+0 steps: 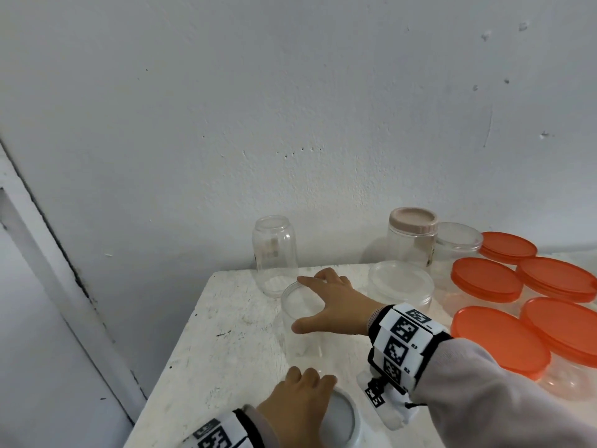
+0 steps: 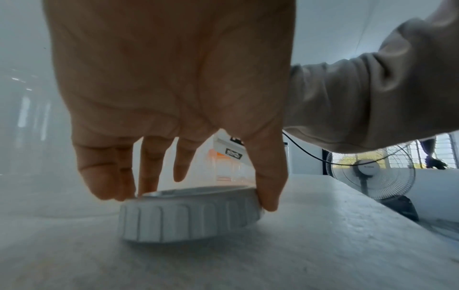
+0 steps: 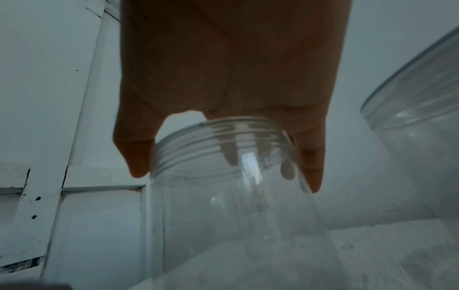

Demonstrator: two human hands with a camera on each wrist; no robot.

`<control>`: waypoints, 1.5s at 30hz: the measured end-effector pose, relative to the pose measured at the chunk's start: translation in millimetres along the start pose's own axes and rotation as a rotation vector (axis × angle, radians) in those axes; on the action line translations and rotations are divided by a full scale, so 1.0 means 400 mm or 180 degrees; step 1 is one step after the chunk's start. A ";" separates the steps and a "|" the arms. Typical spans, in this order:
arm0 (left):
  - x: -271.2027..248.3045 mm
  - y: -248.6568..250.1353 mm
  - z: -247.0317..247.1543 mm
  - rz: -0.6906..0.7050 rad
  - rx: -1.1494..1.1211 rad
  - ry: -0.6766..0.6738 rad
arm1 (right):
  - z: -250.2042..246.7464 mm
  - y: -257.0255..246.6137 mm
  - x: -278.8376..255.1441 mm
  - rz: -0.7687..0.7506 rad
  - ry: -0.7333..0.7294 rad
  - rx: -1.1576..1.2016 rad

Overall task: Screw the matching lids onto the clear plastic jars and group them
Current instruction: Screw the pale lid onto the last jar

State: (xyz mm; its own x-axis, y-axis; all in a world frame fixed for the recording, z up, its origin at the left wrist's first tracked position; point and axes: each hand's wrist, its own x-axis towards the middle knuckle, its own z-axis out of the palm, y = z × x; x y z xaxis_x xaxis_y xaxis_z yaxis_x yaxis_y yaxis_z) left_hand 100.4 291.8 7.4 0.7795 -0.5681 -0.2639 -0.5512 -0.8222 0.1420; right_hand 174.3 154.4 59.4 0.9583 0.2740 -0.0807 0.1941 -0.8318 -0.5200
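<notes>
An open clear jar (image 1: 302, 345) stands upright in the middle of the white table (image 1: 226, 334). My right hand (image 1: 307, 302) comes down over its mouth. In the right wrist view the thumb and fingers (image 3: 311, 166) curl round the threaded neck of this jar (image 3: 223, 215). A white ribbed lid (image 1: 344, 421) lies near the table's front edge. My left hand (image 1: 307, 383) grips it, with fingers on one side of the lid's rim (image 2: 188, 219) and the thumb (image 2: 269, 192) on the other. A second open clear jar (image 1: 274, 253) stands behind, by the wall.
A jar with a beige lid (image 1: 412, 237) stands at the back. Two low containers with clear lids (image 1: 400, 282) sit right of my right hand. Several containers with orange lids (image 1: 500, 337) crowd the right side. The table's left edge drops off beside a door frame (image 1: 64, 286).
</notes>
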 end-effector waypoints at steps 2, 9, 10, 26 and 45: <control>-0.009 -0.040 -0.007 -0.0010 -0.0161 0.0034 | 0.000 -0.006 0.012 0.0121 0.0176 -0.0096; -0.055 -0.151 -0.077 -0.0240 -0.1134 0.0147 | -0.025 -0.005 0.071 0.0815 0.0876 -0.0816; -0.060 -0.164 -0.082 -0.0265 -0.1201 0.0211 | -0.027 -0.004 0.078 0.0917 0.0923 -0.0873; -0.065 -0.315 -0.138 -0.0609 -0.2266 0.1199 | -0.078 -0.115 0.196 0.0875 0.0895 -0.1083; -0.047 -0.390 -0.141 -0.0726 -0.2671 0.1334 | -0.065 -0.190 0.280 0.0289 0.0993 -0.0428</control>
State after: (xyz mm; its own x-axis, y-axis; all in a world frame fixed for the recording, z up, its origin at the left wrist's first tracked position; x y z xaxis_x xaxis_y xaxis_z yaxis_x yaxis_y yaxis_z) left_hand 188.4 428.8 44.1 0.9741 -0.2242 -0.0308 -0.1077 -0.5791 0.8081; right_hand 272.3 235.9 112.1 0.9868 0.0526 0.1530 0.1111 -0.9078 -0.4044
